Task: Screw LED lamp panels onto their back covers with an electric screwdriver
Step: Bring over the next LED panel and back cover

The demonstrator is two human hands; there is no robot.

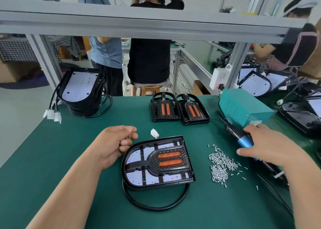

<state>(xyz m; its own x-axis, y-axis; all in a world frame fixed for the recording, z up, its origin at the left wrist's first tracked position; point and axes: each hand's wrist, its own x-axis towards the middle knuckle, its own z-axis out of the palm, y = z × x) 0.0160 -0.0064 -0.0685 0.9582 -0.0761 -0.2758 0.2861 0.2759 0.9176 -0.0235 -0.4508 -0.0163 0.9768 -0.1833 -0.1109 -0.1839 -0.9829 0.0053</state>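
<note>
The green table runs out of view at the bottom and right. At its far right stands a teal box; the small label on its near corner is too blurred to read. The LED lamp panel lies flat at the table's centre under its black back cover, on a loop of black cable. My right hand covers most of the electric screwdriver, my grip wrapped over its blue barrel; the tip is hidden. My left hand rests just beside the panel's upper left edge, fingers curled; I cannot tell whether that grip pinches anything. Loose screws lie between panel and screwdriver. A white connector sits just behind the panel.
</note>
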